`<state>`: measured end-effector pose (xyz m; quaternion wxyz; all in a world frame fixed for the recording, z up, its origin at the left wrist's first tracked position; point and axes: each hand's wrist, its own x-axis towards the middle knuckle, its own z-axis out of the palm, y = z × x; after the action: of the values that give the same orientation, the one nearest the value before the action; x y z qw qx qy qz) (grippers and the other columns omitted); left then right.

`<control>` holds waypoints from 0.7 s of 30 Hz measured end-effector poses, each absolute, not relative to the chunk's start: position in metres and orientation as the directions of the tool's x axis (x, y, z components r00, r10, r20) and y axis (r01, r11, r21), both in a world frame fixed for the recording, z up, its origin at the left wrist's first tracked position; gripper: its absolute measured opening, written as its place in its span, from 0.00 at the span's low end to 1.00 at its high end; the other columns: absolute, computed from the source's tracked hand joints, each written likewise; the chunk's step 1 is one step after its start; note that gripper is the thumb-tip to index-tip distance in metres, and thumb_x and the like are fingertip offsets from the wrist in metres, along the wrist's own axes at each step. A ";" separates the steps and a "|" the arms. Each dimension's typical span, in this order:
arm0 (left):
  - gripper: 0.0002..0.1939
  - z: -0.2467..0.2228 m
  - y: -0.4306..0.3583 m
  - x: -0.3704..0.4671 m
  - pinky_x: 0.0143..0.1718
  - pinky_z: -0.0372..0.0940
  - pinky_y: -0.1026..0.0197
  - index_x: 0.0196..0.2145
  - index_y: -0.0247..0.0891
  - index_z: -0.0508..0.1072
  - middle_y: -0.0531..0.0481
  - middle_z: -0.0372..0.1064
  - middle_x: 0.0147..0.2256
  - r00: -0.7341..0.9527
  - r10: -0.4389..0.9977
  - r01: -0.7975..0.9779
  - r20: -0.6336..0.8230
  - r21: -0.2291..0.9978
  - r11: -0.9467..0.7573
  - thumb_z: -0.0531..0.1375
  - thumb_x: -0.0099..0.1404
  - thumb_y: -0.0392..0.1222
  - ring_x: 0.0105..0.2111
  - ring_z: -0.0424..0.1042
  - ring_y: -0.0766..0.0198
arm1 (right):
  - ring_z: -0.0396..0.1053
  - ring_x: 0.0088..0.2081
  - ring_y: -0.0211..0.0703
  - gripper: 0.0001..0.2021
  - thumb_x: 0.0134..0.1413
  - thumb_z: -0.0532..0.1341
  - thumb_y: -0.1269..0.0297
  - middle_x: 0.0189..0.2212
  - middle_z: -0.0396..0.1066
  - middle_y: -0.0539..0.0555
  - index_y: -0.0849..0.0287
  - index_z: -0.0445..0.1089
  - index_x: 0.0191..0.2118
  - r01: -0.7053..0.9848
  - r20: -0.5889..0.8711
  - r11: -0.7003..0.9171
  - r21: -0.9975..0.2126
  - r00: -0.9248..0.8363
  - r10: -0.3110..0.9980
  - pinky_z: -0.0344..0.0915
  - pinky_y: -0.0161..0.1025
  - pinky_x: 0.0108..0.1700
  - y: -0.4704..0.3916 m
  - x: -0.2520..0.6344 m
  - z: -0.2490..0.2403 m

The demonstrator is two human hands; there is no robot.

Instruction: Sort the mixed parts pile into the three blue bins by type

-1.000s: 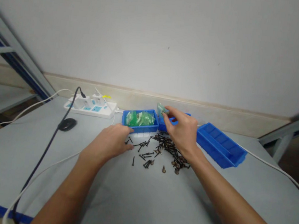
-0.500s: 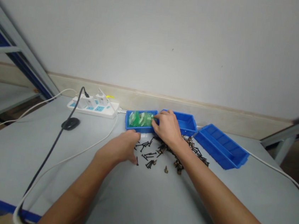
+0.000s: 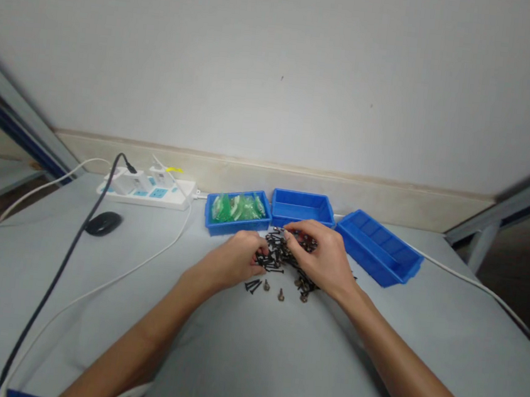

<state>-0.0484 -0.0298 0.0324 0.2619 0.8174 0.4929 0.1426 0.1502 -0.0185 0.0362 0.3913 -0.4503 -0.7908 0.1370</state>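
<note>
A pile of black screws (image 3: 272, 260) mixed with brass-coloured bolts lies on the grey table. My left hand (image 3: 235, 257) cups the left side of the pile, thumb and fingers apart with screws between them. Over the pile's right part is my right hand (image 3: 323, 255), its thumb and forefinger closed together at the back of the pile; what they pinch is too small to make out. A few loose screws (image 3: 252, 286) and a single bolt (image 3: 281, 295) lie in front. Part of the pile is hidden under my right hand.
Behind the pile stand a blue bin with green-and-clear plastic packets (image 3: 239, 207), a second blue bin (image 3: 302, 209) and, angled at right, a third blue bin (image 3: 380, 248). At left are a white power strip (image 3: 170, 196), a black mouse (image 3: 104, 224) and trailing cables (image 3: 73, 248).
My right hand has left the packet bin and moved right and down onto the pile. My left hand has closed in on the screws, which now lie more bunched together. The view has shifted.
</note>
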 end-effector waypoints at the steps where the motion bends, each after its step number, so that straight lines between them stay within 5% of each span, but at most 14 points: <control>1: 0.12 0.030 -0.029 -0.045 0.35 0.67 0.62 0.39 0.32 0.77 0.47 0.72 0.34 0.472 0.881 0.715 0.005 0.583 -0.386 0.68 0.55 0.31 0.31 0.72 0.63 | 0.72 0.34 0.43 0.07 0.59 0.62 0.68 0.34 0.77 0.53 0.59 0.77 0.39 0.604 0.496 0.554 -0.573 -0.283 0.821 0.65 0.40 0.40 -0.021 0.156 0.035; 12: 0.09 0.025 -0.027 -0.042 0.32 0.72 0.65 0.34 0.33 0.78 0.50 0.75 0.31 0.481 0.850 0.556 0.216 0.675 -0.486 0.66 0.56 0.24 0.29 0.74 0.67 | 0.69 0.29 0.41 0.09 0.59 0.63 0.62 0.29 0.77 0.52 0.59 0.79 0.38 0.521 0.452 0.413 -0.747 -0.056 0.890 0.64 0.38 0.34 -0.034 0.192 0.019; 21: 0.07 0.027 -0.033 -0.030 0.38 0.78 0.62 0.36 0.34 0.78 0.47 0.78 0.35 0.208 0.929 0.297 0.305 0.886 -0.357 0.67 0.58 0.32 0.35 0.80 0.63 | 0.70 0.29 0.40 0.11 0.56 0.64 0.64 0.30 0.77 0.52 0.58 0.78 0.45 0.364 0.305 0.375 -0.853 -0.236 0.923 0.67 0.38 0.33 -0.041 0.181 0.016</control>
<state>-0.0299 -0.0329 0.0270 0.3539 0.6918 0.4431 0.4470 0.1812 -0.0411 0.0164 0.4230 -0.4509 -0.7132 0.3304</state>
